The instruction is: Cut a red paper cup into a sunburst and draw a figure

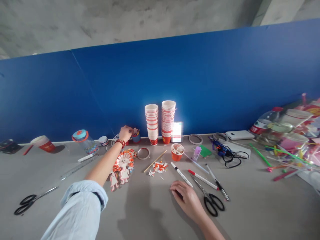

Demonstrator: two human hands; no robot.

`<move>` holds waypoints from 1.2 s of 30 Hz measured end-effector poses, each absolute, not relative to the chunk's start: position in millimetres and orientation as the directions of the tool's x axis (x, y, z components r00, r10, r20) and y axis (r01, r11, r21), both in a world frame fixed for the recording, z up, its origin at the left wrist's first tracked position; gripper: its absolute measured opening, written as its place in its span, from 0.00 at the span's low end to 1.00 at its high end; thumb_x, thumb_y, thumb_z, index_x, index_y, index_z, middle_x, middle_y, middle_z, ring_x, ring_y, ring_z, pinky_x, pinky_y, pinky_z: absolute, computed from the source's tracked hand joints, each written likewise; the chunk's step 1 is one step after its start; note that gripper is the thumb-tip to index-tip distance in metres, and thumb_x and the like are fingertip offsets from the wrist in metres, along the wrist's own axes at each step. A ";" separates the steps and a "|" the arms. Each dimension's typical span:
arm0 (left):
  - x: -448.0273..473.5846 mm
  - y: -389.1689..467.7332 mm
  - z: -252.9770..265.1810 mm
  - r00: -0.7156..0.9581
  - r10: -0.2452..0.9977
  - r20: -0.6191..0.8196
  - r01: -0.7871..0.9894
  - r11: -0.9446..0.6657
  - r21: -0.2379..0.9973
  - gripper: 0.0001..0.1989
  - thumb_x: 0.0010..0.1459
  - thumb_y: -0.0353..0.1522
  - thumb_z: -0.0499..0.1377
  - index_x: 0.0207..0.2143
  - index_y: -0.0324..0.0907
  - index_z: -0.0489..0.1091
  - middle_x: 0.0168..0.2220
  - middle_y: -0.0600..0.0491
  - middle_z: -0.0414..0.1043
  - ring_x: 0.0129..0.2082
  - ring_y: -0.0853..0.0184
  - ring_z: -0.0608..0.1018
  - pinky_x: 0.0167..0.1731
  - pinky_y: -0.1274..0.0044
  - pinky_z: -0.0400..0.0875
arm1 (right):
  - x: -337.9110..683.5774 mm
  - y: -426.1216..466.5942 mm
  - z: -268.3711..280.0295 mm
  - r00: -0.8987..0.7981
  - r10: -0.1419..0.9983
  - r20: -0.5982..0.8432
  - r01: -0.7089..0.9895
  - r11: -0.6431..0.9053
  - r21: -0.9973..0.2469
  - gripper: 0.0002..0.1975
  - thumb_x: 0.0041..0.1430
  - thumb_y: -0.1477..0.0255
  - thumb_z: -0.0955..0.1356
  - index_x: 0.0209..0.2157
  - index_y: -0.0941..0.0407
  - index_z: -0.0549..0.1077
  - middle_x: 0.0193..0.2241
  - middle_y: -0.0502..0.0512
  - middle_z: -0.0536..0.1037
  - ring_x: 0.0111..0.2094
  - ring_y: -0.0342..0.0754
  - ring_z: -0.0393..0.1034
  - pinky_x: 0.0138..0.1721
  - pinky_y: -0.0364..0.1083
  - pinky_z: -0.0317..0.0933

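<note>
My left hand reaches to the back of the table, beside a small blue cup with paper pieces sticking out. Its fingers are bent together; what they hold, if anything, is hidden. Below that forearm lie paper-cup figures with orange and white fringes. On the table at front right rests my right hand, fingers loosely bent and holding nothing. Close to it are a black-and-white marker, a red marker and black-handled scissors. An orange paper cup holds white scraps.
Two tall stacks of paper cups stand against the blue partition. Torn paper bits and a wooden stick lie mid-table. At right are a blue glue gun and a clutter of bottles. More scissors lie left.
</note>
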State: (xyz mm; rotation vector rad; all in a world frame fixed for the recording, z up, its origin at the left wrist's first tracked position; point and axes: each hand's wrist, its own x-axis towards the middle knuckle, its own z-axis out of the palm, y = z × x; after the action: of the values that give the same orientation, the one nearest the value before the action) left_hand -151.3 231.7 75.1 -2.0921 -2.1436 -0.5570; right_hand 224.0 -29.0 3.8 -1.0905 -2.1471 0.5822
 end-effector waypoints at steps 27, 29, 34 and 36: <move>-80.3 127.6 93.5 0.040 0.964 0.262 0.734 -0.206 0.647 0.15 0.64 0.37 0.49 0.33 0.40 0.72 0.30 0.54 0.74 0.32 0.67 0.75 0.34 0.78 0.68 | 224.0 -28.7 0.5 -0.446 0.821 0.357 0.555 0.566 -0.609 0.10 0.64 0.76 0.61 0.36 0.55 0.74 0.36 0.57 0.78 0.38 0.50 0.74 0.40 0.46 0.67; -50.8 94.8 79.1 0.207 0.968 0.144 0.682 -0.248 0.688 0.12 0.58 0.36 0.55 0.26 0.40 0.71 0.24 0.56 0.73 0.27 0.69 0.74 0.28 0.80 0.65 | 225.1 -30.3 0.5 -0.436 0.822 0.367 0.565 0.567 -0.599 0.10 0.65 0.75 0.61 0.36 0.54 0.74 0.36 0.57 0.78 0.38 0.50 0.74 0.41 0.47 0.67; 9.5 30.9 37.8 0.462 0.884 -0.069 0.586 -0.246 0.772 0.10 0.53 0.33 0.58 0.21 0.38 0.70 0.18 0.57 0.70 0.19 0.71 0.70 0.21 0.81 0.61 | 232.7 -29.4 -2.8 -0.314 0.829 0.462 0.636 0.545 -0.546 0.10 0.65 0.74 0.60 0.36 0.55 0.73 0.35 0.57 0.78 0.38 0.52 0.73 0.42 0.50 0.67; 24.5 19.6 26.2 0.502 0.858 -0.107 0.566 -0.233 0.790 0.12 0.55 0.35 0.57 0.23 0.38 0.71 0.18 0.55 0.71 0.18 0.71 0.71 0.20 0.80 0.61 | 237.4 -26.6 -4.0 -0.254 0.823 0.508 0.677 0.527 -0.513 0.10 0.65 0.74 0.61 0.36 0.55 0.73 0.35 0.58 0.78 0.38 0.53 0.73 0.42 0.51 0.67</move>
State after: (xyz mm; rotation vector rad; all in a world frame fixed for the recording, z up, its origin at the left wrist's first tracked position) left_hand 24.5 19.6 26.2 -3.3353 -2.0312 -0.7796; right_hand 237.4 -26.6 -4.0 -1.2175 -2.0065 0.2432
